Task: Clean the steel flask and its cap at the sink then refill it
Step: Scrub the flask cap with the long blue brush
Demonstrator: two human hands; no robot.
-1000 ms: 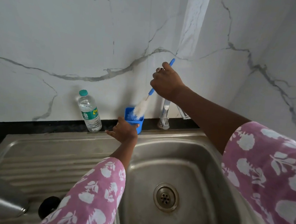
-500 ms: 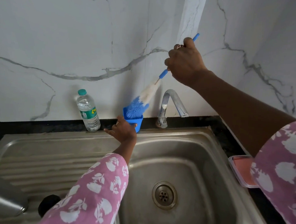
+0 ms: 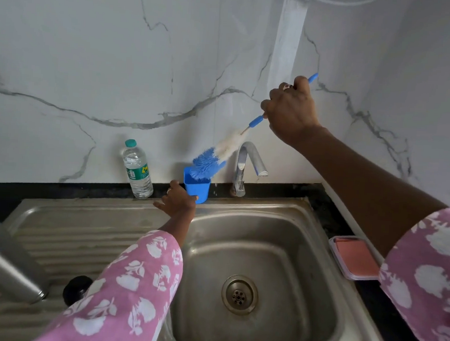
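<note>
Early stage, judged: right hand (image 3: 289, 113) gripped brush (image 3: 231, 145) over blue holder (image 3: 196, 188) held by left hand (image 3: 177, 201); flask (image 3: 2, 258) and cap (image 3: 77, 290) lay on drainboard (image 3: 81, 227), apparently unscrubbed.

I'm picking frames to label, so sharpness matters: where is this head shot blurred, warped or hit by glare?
Head view: the steel flask at lower left is close and soft; the sink rim bows from the wide lens; a pale glare band streaks the marble wall above the tap; the brush over the blue cup is sharp; shadows are faint.
</note>
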